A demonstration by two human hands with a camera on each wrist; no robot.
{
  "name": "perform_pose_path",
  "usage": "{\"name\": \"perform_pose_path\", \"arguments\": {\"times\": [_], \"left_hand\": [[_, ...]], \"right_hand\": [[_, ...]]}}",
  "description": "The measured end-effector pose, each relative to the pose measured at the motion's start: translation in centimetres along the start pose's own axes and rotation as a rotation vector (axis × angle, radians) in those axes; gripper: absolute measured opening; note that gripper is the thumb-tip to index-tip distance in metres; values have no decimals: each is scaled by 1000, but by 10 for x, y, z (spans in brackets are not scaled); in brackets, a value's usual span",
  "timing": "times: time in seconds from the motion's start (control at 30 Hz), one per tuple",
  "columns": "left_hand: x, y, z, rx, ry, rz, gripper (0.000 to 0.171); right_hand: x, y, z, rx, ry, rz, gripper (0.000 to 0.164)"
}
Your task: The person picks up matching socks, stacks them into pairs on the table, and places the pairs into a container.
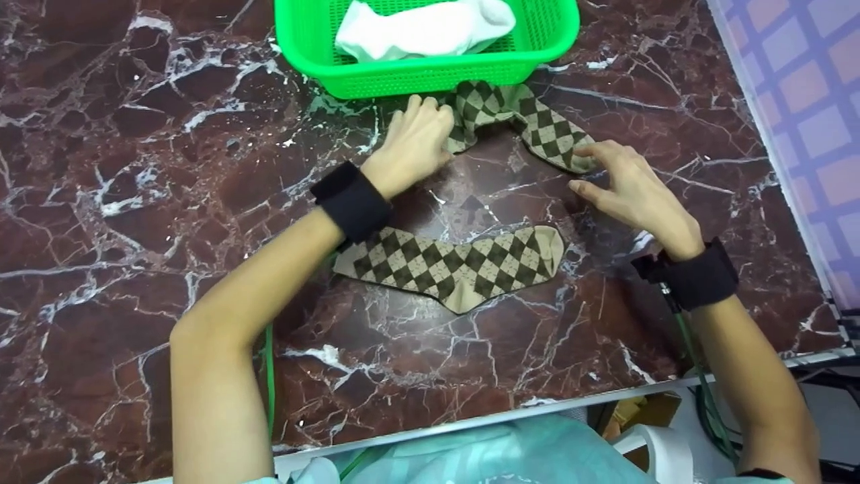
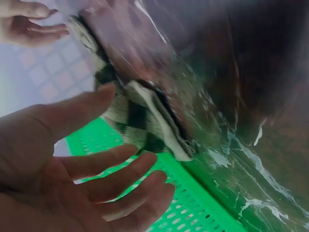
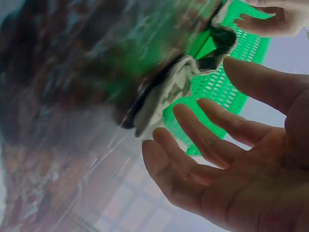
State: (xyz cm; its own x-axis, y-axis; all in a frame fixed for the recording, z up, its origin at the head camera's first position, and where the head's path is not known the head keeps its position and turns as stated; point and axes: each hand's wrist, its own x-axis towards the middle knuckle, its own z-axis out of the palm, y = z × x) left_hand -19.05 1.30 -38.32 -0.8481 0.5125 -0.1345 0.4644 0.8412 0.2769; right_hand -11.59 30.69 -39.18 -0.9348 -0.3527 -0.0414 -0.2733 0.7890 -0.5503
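A beige and dark-brown argyle sock (image 1: 544,131) lies bunched up just below the green basket. My left hand (image 1: 413,144) is at its left end; the left wrist view shows thumb and fingers apart beside the sock's cuff (image 2: 166,125), not pinching it. At the other end, by the toe, my right hand (image 1: 631,191) has its thumb and fingers spread and loosely bent, with no grip on the cloth visible in the right wrist view. A second argyle sock (image 1: 460,265) lies flat and folded at the heel nearer me, its left end close under my left wrist.
The green plastic basket (image 1: 410,79) stands at the far side with a white cloth item (image 1: 423,30) in it. Dark red marbled tabletop (image 1: 134,202) surrounds everything. A checkered light sheet (image 1: 793,101) borders the right side. Green cables (image 1: 270,383) run along both arms.
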Motion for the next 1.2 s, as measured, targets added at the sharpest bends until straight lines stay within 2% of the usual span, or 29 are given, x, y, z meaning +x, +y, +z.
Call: {"name": "perform_pose_path", "arguments": {"times": [0.1, 0.27, 0.5, 0.7, 0.8, 0.93, 1.1, 1.2], "left_hand": [[10, -3, 4, 16, 3, 19, 25], [22, -1, 14, 65, 46, 60, 29], [29, 2, 22, 110, 75, 71, 20], [32, 0, 24, 112, 107, 61, 25], [25, -3, 18, 95, 127, 58, 26], [9, -2, 7, 90, 183, 89, 26], [-6, 7, -14, 92, 291, 134, 24], [-13, 15, -27, 92, 318, 142, 21]], "right_hand": [[1, 3, 1, 6, -1, -8, 45], [1, 4, 1, 37, 5, -6, 45], [2, 5, 3, 34, 43, -2, 42], [0, 11, 6, 24, 96, -6, 39], [2, 11, 6, 17, 101, -22, 38], [5, 11, 3, 20, 90, -46, 39], [8, 10, 0, 16, 60, -16, 49], [11, 10, 0, 16, 27, 2, 52]]}}
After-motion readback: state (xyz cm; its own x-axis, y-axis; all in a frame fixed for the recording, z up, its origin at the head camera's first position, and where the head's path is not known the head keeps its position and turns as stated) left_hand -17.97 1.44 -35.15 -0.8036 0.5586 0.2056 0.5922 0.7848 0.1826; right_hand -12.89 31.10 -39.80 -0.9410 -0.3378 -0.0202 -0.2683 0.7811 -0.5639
